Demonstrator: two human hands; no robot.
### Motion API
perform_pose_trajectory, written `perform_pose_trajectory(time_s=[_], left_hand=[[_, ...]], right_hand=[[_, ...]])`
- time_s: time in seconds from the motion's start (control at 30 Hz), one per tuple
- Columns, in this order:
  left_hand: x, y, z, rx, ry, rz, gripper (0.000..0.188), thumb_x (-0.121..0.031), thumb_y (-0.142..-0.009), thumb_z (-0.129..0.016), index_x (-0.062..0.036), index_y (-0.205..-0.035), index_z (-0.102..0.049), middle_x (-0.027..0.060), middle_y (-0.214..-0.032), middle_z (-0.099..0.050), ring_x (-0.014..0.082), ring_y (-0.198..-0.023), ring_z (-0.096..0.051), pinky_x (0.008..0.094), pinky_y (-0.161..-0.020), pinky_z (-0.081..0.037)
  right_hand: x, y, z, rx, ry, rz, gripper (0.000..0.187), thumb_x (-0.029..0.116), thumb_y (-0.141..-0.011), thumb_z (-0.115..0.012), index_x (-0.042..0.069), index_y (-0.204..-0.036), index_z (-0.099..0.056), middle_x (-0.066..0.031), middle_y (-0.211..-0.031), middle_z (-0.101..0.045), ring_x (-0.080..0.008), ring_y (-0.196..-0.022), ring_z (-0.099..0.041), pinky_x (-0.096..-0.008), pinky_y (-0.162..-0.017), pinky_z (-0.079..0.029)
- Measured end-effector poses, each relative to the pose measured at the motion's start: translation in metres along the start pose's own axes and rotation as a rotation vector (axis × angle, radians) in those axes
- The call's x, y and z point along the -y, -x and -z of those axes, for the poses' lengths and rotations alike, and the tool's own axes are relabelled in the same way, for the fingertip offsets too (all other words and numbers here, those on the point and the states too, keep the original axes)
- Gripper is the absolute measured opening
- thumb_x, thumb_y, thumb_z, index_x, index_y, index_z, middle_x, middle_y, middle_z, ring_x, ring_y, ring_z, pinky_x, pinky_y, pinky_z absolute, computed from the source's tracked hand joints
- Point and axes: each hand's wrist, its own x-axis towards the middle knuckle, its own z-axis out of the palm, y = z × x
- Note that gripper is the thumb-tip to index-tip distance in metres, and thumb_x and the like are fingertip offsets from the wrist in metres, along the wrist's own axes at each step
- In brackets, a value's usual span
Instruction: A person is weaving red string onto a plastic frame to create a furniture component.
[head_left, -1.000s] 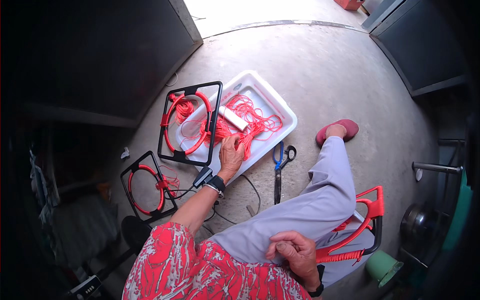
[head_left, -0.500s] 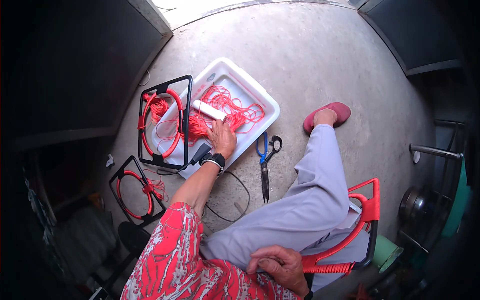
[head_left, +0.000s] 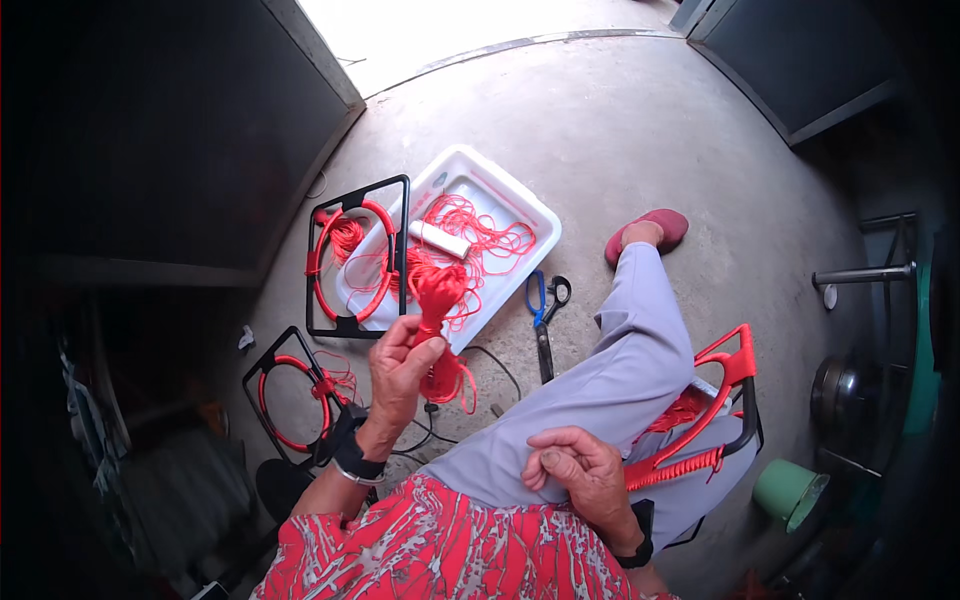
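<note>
A bundle of red cord [head_left: 440, 300], with a loose loop hanging from its lower end, is gripped in my left hand [head_left: 400, 370] between thumb and fingers. It is held up in front of the near edge of a white plastic tray [head_left: 545, 222]. Over my lap my right hand [head_left: 585, 475] is loosely curled, and nothing shows in its fingers. Just beside it a black frame with red cord wrapping [head_left: 685, 465] leans against my leg. Inside the tray lie tangled red cord [head_left: 490, 235] and a white cylinder [head_left: 440, 239].
A black frame with a red ring [head_left: 405, 215] leans at the tray's left side; a smaller black frame [head_left: 250, 390] stands nearer. Scissors [head_left: 543, 330] with a blue handle and a dark cable [head_left: 505, 368] lie on the floor. A green bucket [head_left: 785, 490] stands at the right.
My left hand has lifted the red cord bundle out of the tray and brought it nearer. My right hand stays over my lap, curled. The view has shifted slightly.
</note>
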Motion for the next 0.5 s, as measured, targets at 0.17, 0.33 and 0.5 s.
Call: perform_pose_trajectory(time_s=[0.17, 0.33, 0.5], left_hand=[[-0.062, 0.056, -0.003, 0.251, -0.248, -0.215, 0.032, -0.011, -0.084, -0.065, 0.0004, -0.113, -0.055, 0.0051, -0.089, -0.064, 0.0096, -0.076, -0.063, 0.0252, -0.069, -0.051], [-0.061, 0.091, -0.055, 0.580, -0.343, -0.332, 0.032, -0.014, -0.084, -0.066, -0.0001, -0.112, -0.057, 0.0092, -0.082, -0.063, 0.0153, -0.073, -0.065, 0.0277, -0.067, -0.050], [-0.059, 0.110, -0.064, 0.726, -0.324, -0.258, 0.035, -0.020, -0.085, -0.067, -0.0002, -0.113, -0.057, 0.0129, -0.092, -0.062, 0.0173, -0.084, -0.063, 0.0283, -0.075, -0.049]], right_hand=[[-0.001, 0.003, -0.015, -0.088, 0.065, 0.180, 0.045, 0.013, -0.086, -0.068, -0.005, -0.124, -0.050, -0.0119, -0.111, -0.058, -0.0158, -0.098, -0.057, -0.0272, -0.084, -0.047], [0.010, 0.023, -0.032, -0.082, 0.090, 0.292, 0.069, 0.027, -0.081, -0.074, -0.003, -0.134, -0.042, -0.0164, -0.131, -0.051, -0.0231, -0.122, -0.049, -0.0371, -0.105, -0.036], [0.007, 0.046, -0.024, -0.222, -0.074, 0.453, 0.044, 0.024, -0.091, -0.059, 0.000, -0.126, -0.048, -0.0142, -0.113, -0.060, -0.0261, -0.108, -0.056, -0.0423, -0.100, -0.039]])
